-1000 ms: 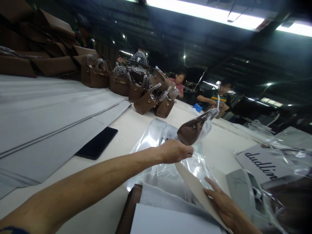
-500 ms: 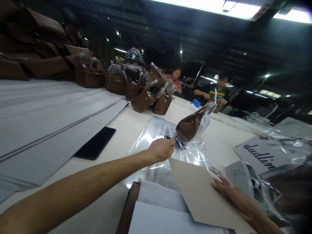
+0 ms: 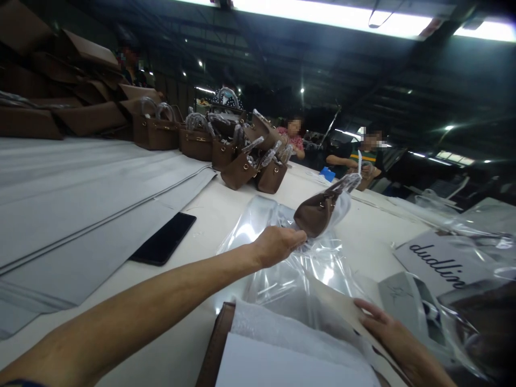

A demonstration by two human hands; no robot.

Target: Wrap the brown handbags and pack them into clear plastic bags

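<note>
My left hand [image 3: 280, 245] reaches to the base of a small brown handbag [image 3: 313, 215] with plastic-wrapped handles. Its fingers are pressed together at the fingertips, and what they hold is hidden. Beneath lie clear plastic sheets or bags [image 3: 258, 217], shiny and crumpled. My right hand [image 3: 389, 328] grips the edge of a beige card sheet [image 3: 342, 302], thumb on the near side, tilted toward me. In front of me is a larger brown bag [image 3: 215, 344], with bubbly white wrapping [image 3: 278, 325] and a white sheet [image 3: 278, 363] on top.
A black phone [image 3: 165, 239] lies at left beside stacked grey-white sheets [image 3: 100, 199]. Several brown handbags [image 3: 237, 169] stand further back, with more piled far left. At right are clear plastic packages [image 3: 475, 258] and a "dudlin" card [image 3: 439, 260]. Co-workers [image 3: 355, 158] are across the table.
My left hand has moved right and slightly forward, to the handbag's base. The card sheet in my right hand has tilted more edge-on, and clear plastic now shows in front of it.
</note>
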